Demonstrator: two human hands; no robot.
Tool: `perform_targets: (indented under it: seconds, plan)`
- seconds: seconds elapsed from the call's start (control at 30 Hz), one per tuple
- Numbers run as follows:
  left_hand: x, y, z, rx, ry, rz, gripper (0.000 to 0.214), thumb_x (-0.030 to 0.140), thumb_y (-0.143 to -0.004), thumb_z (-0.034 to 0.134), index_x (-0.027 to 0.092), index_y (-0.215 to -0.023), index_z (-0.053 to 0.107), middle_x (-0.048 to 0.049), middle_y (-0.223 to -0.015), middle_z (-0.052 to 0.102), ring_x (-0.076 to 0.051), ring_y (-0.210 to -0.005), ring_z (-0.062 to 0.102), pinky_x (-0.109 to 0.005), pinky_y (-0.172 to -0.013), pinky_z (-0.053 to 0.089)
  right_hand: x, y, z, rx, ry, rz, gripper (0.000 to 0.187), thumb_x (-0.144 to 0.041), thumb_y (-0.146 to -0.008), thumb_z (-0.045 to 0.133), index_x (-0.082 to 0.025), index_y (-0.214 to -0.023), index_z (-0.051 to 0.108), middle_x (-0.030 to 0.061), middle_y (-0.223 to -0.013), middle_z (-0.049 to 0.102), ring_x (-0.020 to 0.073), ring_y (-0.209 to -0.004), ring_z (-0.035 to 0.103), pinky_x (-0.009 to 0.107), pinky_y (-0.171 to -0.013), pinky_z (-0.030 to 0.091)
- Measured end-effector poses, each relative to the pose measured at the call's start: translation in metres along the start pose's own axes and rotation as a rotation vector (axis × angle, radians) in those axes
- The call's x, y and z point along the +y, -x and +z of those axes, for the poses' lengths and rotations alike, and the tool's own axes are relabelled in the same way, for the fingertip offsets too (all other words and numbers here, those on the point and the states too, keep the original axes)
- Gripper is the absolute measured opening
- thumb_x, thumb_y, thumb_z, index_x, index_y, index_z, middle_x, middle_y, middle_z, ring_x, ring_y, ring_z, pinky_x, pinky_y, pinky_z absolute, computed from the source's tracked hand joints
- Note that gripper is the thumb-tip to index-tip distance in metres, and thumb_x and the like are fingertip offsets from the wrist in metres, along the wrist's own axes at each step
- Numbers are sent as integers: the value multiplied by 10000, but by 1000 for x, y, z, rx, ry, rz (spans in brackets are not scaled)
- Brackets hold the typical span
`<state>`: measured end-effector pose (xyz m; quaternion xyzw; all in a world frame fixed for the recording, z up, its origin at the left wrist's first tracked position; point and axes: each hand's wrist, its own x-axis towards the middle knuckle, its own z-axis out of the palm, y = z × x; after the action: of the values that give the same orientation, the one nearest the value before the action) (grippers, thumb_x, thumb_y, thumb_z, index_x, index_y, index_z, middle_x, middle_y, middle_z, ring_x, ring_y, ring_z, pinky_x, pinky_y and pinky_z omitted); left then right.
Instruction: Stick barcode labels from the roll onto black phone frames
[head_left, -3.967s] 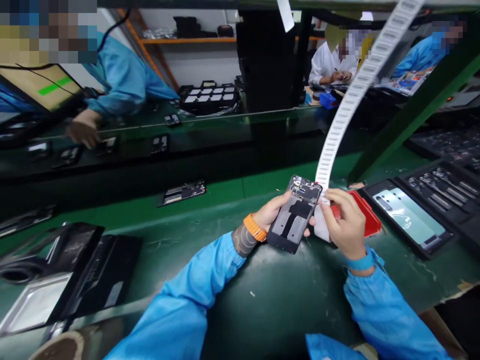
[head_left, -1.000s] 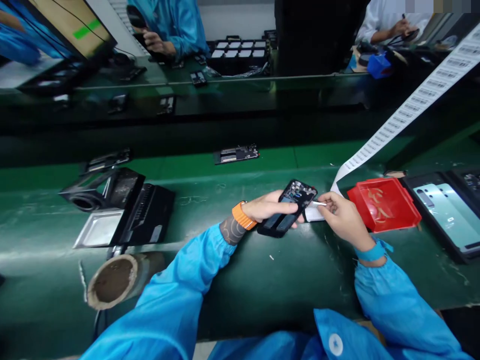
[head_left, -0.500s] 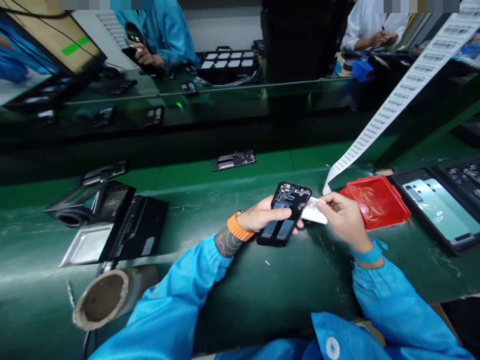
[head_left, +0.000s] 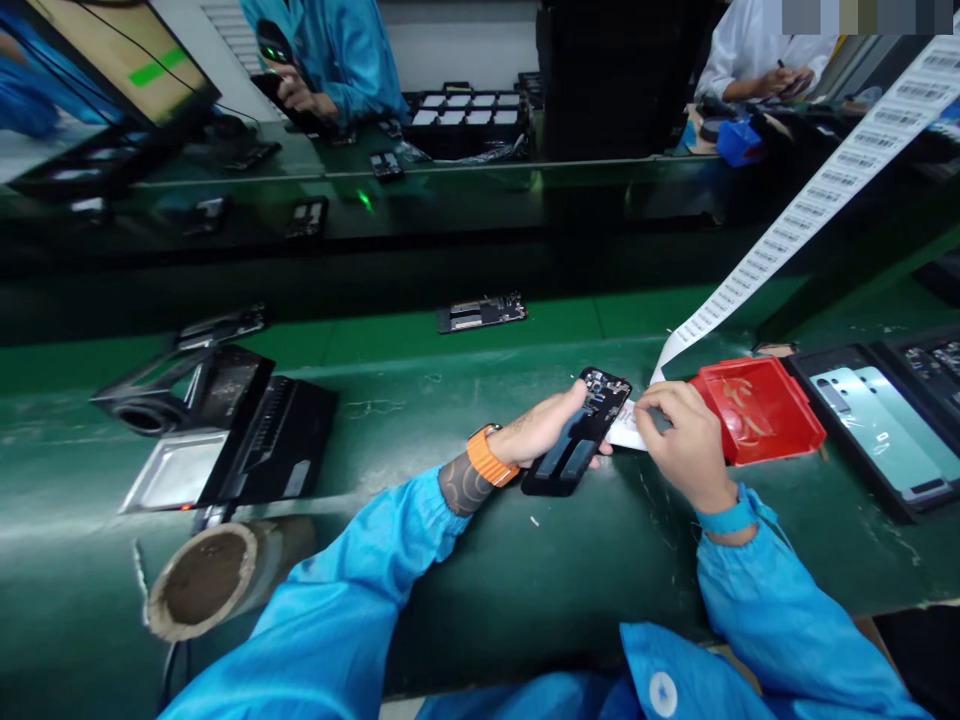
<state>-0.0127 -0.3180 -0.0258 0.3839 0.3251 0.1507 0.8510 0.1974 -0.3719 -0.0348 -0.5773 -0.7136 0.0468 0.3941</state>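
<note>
My left hand point(head_left: 544, 432) is wrapped round an opened phone point(head_left: 577, 440), its thumb along the phone's edge near the exposed circuit board. The phone is tilted, with its bare inner side facing up. Beside its right edge my right hand point(head_left: 686, 440) is closed, thumb and index finger pinched at a white piece of label strip point(head_left: 627, 428). A long strip of barcode labels point(head_left: 795, 200) runs down from the upper right and passes behind that hand. Whether a single label is between the fingertips cannot be made out.
Right of my hand sits a red tray point(head_left: 772, 410), then a black tray holding pale green phone back covers point(head_left: 874, 425). Another opened phone point(head_left: 484, 312) lies ahead. On the left are a black device point(head_left: 277, 430) and a cardboard tube point(head_left: 247, 570). Co-workers point(head_left: 341, 60) sit across.
My left thumb has moved up along the phone towards its circuit board. My right fingers have shifted from lying over the white piece to a pinch at its edge.
</note>
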Motion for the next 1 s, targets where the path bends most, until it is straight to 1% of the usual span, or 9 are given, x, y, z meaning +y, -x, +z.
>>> perform_targets:
  seconds: [0.1, 0.17, 0.23, 0.33, 0.47, 0.57, 0.67, 0.8, 1.0]
  plan:
    - [1, -6, 3, 56, 143, -91, 944, 939, -791, 342, 121, -1136, 661, -137, -813, 734, -228, -646, 710, -331, -607, 579, 0, 0, 0, 29, -4, -40, 118, -168, -906, 596, -217, -803, 624, 69, -899, 689, 237, -906, 646, 406, -823, 510]
    - [2, -8, 4, 154, 166, -109, 876, 883, -861, 294, 116, -1072, 659, -130, -793, 725, -217, -612, 691, -330, -591, 568, -2, 0, -2, 76, -117, 54, 93, -183, -891, 625, -216, -804, 627, 62, -888, 691, 227, -882, 648, 392, -792, 512]
    - [3, -8, 6, 284, 158, -70, 777, 836, -883, 375, 124, -1017, 655, -109, -779, 713, -186, -587, 661, -301, -573, 544, -6, 0, -3, 130, -327, 236, 59, -211, -871, 664, -217, -818, 637, 43, -847, 688, 198, -797, 644, 353, -716, 513]
    - [3, -7, 13, 384, 176, 118, 673, 787, -833, 568, 131, -944, 666, -77, -817, 690, -121, -625, 609, -236, -593, 502, -16, -1, -1, 119, -729, 492, 92, -257, -835, 717, -217, -809, 638, 4, -741, 656, 141, -628, 576, 290, -584, 471]
    - [4, -13, 37, 306, 228, 361, 511, 595, -703, 832, 163, -860, 607, 11, -747, 604, -86, -630, 549, -205, -568, 433, -34, 0, 8, 58, -1048, 634, 188, -310, -775, 769, -214, -745, 610, -11, -667, 615, 125, -591, 549, 277, -568, 466]
    - [6, -23, 55, 272, 235, 420, 489, 546, -710, 841, 174, -853, 558, 43, -687, 559, -82, -587, 528, -222, -567, 421, -42, 3, 13, 140, -1067, 681, 231, -350, -750, 795, -223, -779, 604, -4, -721, 631, 135, -617, 578, 291, -594, 499]
    - [6, -28, 64, 344, 245, 478, 476, 534, -728, 830, 172, -865, 553, 48, -709, 565, -71, -603, 523, -218, -582, 416, -44, 6, 14, 228, -1028, 695, 237, -357, -753, 798, -226, -802, 606, 4, -774, 650, 137, -638, 591, 297, -615, 514]
    - [7, -29, 61, 388, 280, 529, 468, 539, -742, 818, 175, -850, 544, 64, -679, 531, -59, -578, 476, -210, -547, 379, -46, 6, 13, 266, -1031, 661, 189, -312, -768, 792, -222, -795, 627, 5, -782, 661, 134, -674, 602, 285, -648, 517]
    - [5, -31, 59, 414, 255, 522, 451, 539, -775, 794, 171, -857, 547, 60, -689, 522, -57, -571, 462, -214, -542, 373, -48, 5, 11, 249, -975, 655, 179, -294, -762, 790, -217, -788, 631, 6, -782, 667, 126, -653, 598, 272, -626, 514]
